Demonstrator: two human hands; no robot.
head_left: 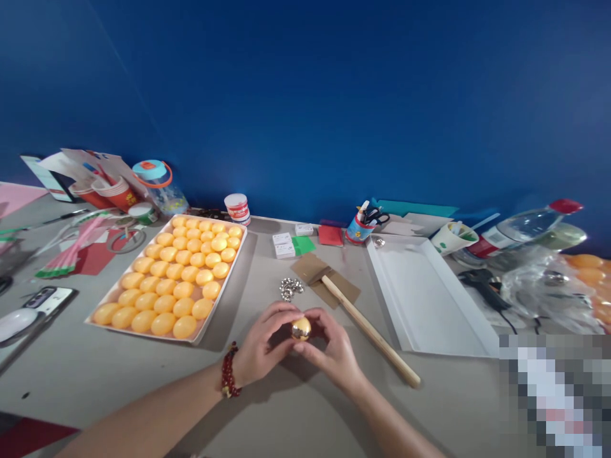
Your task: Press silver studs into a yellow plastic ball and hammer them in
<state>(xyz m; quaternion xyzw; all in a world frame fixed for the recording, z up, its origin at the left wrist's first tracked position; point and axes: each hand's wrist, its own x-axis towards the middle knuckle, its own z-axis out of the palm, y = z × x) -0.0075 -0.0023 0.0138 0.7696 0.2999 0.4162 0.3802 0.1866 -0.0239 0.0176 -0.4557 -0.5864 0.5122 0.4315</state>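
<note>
My left hand (pixel 265 340) and my right hand (pixel 331 350) meet over the grey table and both pinch one orange ball (pixel 301 329) that has a shiny metal piece on it. A red bead bracelet (pixel 229 372) circles my left wrist. Just beyond the hands lies a small heap of silver metal caps (pixel 290 288). A wooden mallet (pixel 367 331) rests diagonally to the right of my right hand, its head on a brown card (pixel 305 266). To the left stands a white tray (pixel 219 315) filled with several orange balls (pixel 179 277).
An empty white tray (pixel 424 299) sits at right. Behind are a pen cup with scissors (pixel 363 226), small boxes (pixel 284 245), a tape jar (pixel 237 208), paper cups (pixel 112 191), a water bottle (pixel 529 226), a glue gun (pixel 482 283) and a phone (pixel 45 299) at left.
</note>
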